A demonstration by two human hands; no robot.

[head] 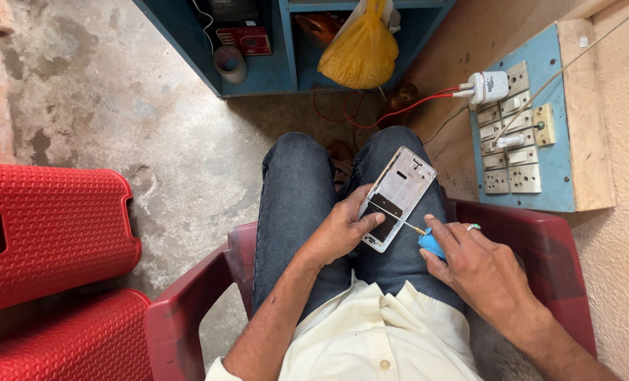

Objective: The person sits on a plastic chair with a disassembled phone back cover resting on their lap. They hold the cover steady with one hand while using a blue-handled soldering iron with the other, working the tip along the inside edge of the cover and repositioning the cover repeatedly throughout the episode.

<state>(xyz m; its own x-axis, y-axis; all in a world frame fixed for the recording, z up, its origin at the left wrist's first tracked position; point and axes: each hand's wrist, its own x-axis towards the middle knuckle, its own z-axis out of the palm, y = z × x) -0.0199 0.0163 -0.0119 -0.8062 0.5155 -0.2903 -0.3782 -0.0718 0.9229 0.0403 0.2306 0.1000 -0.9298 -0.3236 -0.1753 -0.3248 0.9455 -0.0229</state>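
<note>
A cream shirt [371, 339] fills the near edge, above jeans [297, 204] and a red chair [540, 247]. A blue-handled screwdriver [427, 240] is clasped in the closed right hand [484, 271], its tip laid on the opened phone frame [397, 197] just beyond the fingertips. The frame is pinched by the left hand [339, 229], thumb on its edge, and rested on the thigh. It is judged light, thin and fragile, best held by its side rails.

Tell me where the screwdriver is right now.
In the head view, the blue-handled screwdriver is right of centre, held in the right hand, its tip on the opened phone that the left hand steadies on the lap.
</note>
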